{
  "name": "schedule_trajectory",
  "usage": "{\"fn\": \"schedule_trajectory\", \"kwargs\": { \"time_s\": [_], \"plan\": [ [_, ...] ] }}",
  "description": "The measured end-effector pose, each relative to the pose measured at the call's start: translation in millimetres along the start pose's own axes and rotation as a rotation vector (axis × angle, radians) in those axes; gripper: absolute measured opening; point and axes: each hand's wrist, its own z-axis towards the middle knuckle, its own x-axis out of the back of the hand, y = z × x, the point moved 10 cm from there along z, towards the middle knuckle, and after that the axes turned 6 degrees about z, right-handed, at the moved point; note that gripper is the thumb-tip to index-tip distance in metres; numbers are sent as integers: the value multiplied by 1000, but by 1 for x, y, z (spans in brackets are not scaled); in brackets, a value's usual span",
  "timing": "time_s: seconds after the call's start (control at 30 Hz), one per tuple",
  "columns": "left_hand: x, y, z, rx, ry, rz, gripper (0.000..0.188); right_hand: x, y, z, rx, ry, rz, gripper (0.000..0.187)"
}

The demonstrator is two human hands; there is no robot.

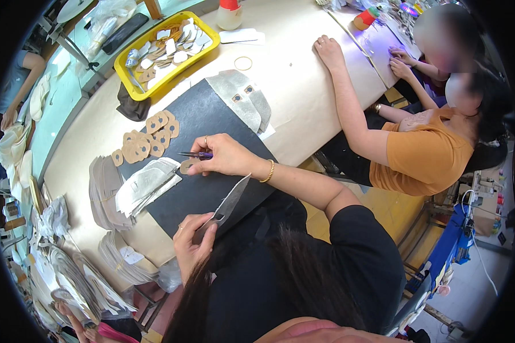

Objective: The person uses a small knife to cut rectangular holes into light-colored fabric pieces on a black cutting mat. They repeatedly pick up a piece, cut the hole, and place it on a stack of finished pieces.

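My left hand [194, 240] is closed on a grey cut piece [230, 199] of fabric or leather, which stands tilted up from the fingers near my body. In my right hand [229, 155] are a small tan patch [187, 166], pinched at the fingertips, and a slim dark pointed tool [195, 154] with a purple handle; its exact kind is unclear. Both hands are over a black mat [194, 123]. Beyond the right hand lies a heap of tan patches [136, 147] with dark centres. Beside it are white-grey cut pieces [146, 184]. Farther off, grey pieces [252, 111] bear two tan patches.
A yellow tray [120, 66] of small cut pieces stands at the back, near a red-topped bottle [230, 14]. Stacks of grey pieces [104, 197] lie at the left. A person in an orange top [423, 154] sits at the right, an arm on the table [294, 74].
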Motion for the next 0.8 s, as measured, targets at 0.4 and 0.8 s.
{"fn": "schedule_trajectory", "kwargs": {
  "time_s": [0.4, 0.8],
  "plan": [
    [-21, 12, -3, -147, -221, 15, 19, -6, 13, -1, -171, -140, -81, 29],
    [-17, 0, -13, -175, -257, 23, 21, -44, 0, -3, -5, -358, -526, 23]
  ]
}}
